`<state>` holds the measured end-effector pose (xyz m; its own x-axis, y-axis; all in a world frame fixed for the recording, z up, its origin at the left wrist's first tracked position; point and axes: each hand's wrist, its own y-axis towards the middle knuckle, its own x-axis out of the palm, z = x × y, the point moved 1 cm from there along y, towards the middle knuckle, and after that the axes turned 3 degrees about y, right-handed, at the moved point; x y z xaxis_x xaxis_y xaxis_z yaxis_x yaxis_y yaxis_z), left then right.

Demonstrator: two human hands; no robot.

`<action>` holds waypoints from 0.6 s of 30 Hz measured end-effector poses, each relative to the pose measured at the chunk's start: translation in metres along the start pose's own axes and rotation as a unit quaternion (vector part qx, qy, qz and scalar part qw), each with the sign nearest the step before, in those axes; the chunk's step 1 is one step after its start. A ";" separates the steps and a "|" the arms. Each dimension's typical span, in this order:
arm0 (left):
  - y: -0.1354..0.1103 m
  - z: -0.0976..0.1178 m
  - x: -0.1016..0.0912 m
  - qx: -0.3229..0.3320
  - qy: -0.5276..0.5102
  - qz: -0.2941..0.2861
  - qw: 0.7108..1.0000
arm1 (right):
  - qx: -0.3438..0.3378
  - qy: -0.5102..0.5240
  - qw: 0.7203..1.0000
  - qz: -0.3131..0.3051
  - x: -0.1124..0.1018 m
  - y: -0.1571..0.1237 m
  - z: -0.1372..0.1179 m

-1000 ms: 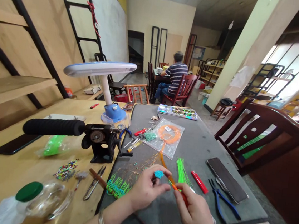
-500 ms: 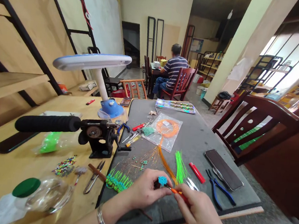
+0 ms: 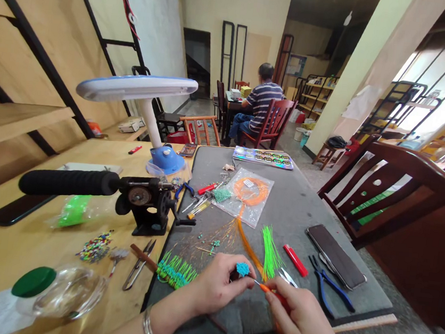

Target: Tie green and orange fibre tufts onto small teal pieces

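My left hand (image 3: 214, 287) is closed in a pinch on a small cluster of turquoise beads (image 3: 242, 269), held just above the grey mat (image 3: 306, 209). My right hand (image 3: 299, 320) is closed on a thin orange-red strand (image 3: 267, 288) whose tip points at the bead cluster. Orange strands (image 3: 247, 247) and a bunch of bright green strands (image 3: 270, 250) lie on the mat just beyond my fingers. A row of green-and-turquoise beaded pieces (image 3: 175, 271) lies to the left of my left hand.
Near the hands lie a red lighter (image 3: 295, 260), blue-handled pliers (image 3: 331, 289), a phone (image 3: 336, 256), small snips (image 3: 139, 263), loose beads (image 3: 96, 246) and a clear jar with green lid (image 3: 51, 292). A black hand-crank tool (image 3: 141, 203) and lamp (image 3: 138, 90) stand behind. A person (image 3: 259, 104) sits far back.
The view has dropped and shifted a little. My right hand has brought the orange strand's tip closer to the bead cluster; my left hand keeps its pinch.
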<state>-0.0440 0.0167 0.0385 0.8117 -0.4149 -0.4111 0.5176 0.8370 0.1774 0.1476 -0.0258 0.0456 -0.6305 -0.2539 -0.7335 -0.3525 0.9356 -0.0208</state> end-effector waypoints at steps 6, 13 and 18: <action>0.001 -0.004 0.005 -0.044 -0.074 0.012 0.996 | 0.014 0.093 0.995 0.046 0.014 0.000 0.009; 0.004 -0.017 0.008 -0.106 -0.122 0.059 0.985 | 0.075 0.153 0.974 0.149 0.047 0.009 0.027; 0.004 -0.018 0.003 -0.113 -0.114 0.071 0.984 | 0.000 -0.036 0.984 0.175 0.070 0.016 0.017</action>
<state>-0.0443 0.0250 0.0217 0.9245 -0.3359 -0.1802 0.3423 0.9396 0.0050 0.1097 -0.0241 -0.0179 -0.6631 0.1008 -0.7417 -0.1233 0.9626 0.2411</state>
